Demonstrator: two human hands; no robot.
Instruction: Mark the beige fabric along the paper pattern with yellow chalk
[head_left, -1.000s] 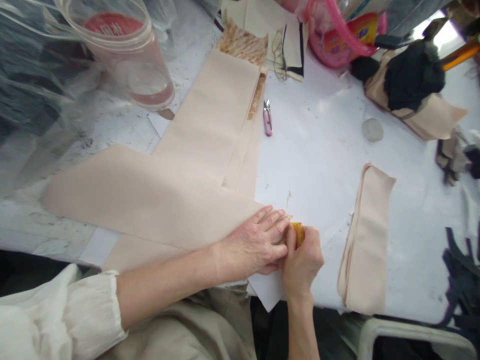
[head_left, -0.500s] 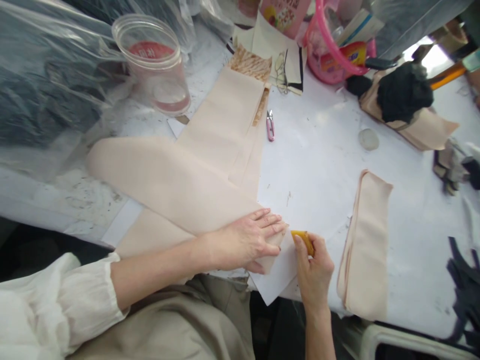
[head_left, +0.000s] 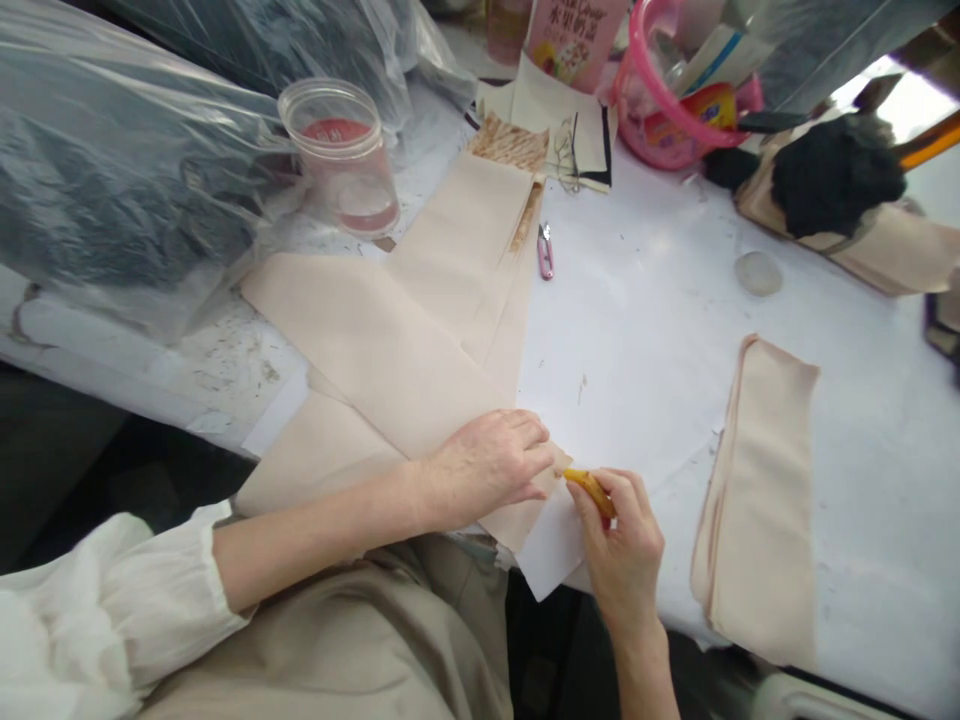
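Observation:
My left hand (head_left: 487, 465) lies on a pale beige fabric piece (head_left: 375, 350), fingers bent and resting near its right end. With thumb and fingers my right hand (head_left: 619, 530) grips a short yellow tool (head_left: 592, 490); its kind is hard to make out. The tool's tip meets the fabric's right corner, close to my left fingertips. Beneath that corner a sheet of white paper (head_left: 551, 550) sticks out. More beige pieces (head_left: 465, 220) lie under and behind the top one. Pink-handled thread snips (head_left: 545, 252) rest beyond them.
A folded stack of beige fabric (head_left: 765, 500) lies on the right. At the back stand a clear plastic tub (head_left: 341, 160) and a pink basket (head_left: 645, 110). Clear plastic sheeting (head_left: 135, 170) covers something dark at left. A round pale disc (head_left: 757, 273) sits on the white table (head_left: 637, 330).
My right hand has brought the yellow tool leftward onto the fabric's corner. My left fingers, flat before, are now more bent. The fabric's far left end looks less raised, and the view has shifted slightly.

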